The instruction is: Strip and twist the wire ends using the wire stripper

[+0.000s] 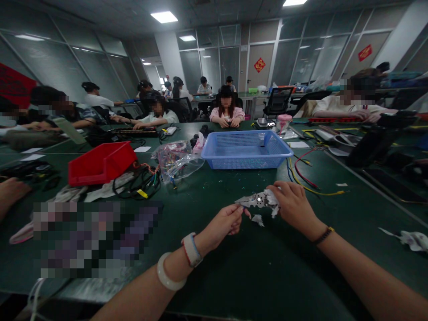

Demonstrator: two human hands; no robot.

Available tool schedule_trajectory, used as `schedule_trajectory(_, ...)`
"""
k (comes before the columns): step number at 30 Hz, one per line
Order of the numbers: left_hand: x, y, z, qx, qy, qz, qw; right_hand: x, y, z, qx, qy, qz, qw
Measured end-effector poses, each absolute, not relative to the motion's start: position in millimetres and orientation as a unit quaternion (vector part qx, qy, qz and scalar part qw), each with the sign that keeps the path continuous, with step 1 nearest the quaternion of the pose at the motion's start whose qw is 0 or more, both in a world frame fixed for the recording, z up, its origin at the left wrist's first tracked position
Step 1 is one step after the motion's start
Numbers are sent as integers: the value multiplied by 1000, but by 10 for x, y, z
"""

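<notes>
My right hand (290,200) is closed round the handles of a metal wire stripper (256,200), whose jaws point left. Crumpled white tissue (272,203) is wrapped about the handle end, between the tool and my fingers. Just at the stripper's tip, my left hand (229,219) is pinched closed on a thin wire (246,212), of which only a short dark and reddish piece shows. A torn scrap of tissue (257,220) lies on the green table (267,267) below the tool.
Beyond my hands stands a blue mesh basket (247,161). Left of it are a plastic bag of wires (175,158) and a red bin (102,165). Red and yellow cables (306,178) lie to the right, with crumpled tissue (413,240). Another person's hand (13,194) rests at far left.
</notes>
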State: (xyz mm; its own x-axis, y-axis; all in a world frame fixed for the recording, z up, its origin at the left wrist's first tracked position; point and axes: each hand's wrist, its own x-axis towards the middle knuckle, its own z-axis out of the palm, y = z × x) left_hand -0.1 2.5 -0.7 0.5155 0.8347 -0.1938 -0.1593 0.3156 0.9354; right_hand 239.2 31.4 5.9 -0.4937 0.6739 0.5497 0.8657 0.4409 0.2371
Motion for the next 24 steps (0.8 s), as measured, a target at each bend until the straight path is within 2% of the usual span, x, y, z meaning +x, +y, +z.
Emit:
schedule_trajectory(6, 8, 28, -21, 505, 362, 325, 713, 2410, 353, 77, -453, -848, -232, 148)
schedule_trajectory(17, 17, 17, -3, 536, 378, 313, 687, 2408, 327, 37, -485, -840, -197, 140)
schedule_trajectory(24, 19, 14, -20, 535, 372, 314, 691, 2407, 345, 19, -481, -838, -217, 138)
